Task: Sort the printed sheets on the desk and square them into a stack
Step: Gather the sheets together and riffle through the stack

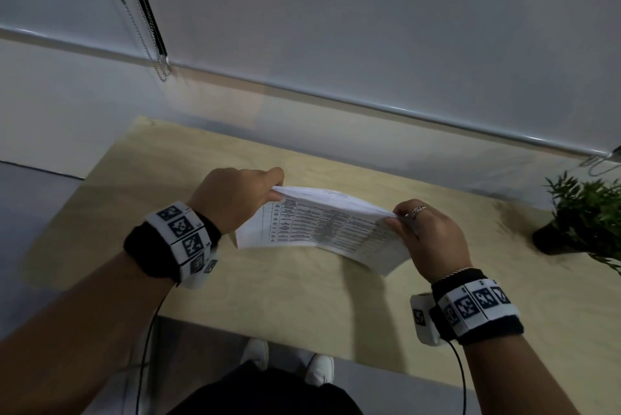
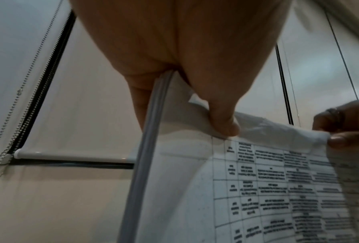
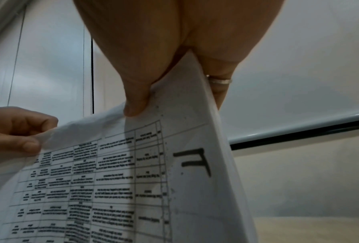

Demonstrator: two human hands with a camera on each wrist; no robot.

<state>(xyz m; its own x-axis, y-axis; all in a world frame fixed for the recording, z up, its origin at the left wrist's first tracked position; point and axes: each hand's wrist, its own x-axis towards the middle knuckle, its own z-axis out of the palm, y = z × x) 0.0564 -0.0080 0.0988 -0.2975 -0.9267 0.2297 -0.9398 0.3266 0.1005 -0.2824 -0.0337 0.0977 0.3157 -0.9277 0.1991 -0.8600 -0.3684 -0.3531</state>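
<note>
Gripping the sheets [image 1: 322,230] at both ends, the person holds them up on edge over the desk [image 1: 268,287], which serves as the landmark: the bundle hangs above the desk's middle, its lower edge close to the wood, though whether it touches cannot be told. Nearest the body, each wrist carries a marker band. The left hand [image 1: 235,199] pinches the bundle's upper left corner, thumb on the printed side and fingers curled behind; the left wrist view shows the stacked paper edges running down from that pinch [image 2: 153,131]. The right hand [image 1: 430,233], wearing a ring [image 1: 418,210], pinches the upper right corner the same way, and the right wrist view shows a handwritten mark [image 3: 195,161] in the margin beside the printed table. The sheets sag slightly between the two grips. Farther off, a plant [image 1: 584,213] stands at the desk's right end, and beyond the desk's far edge hang roller blinds [image 1: 369,28] with a bead chain [image 1: 148,45].
</note>
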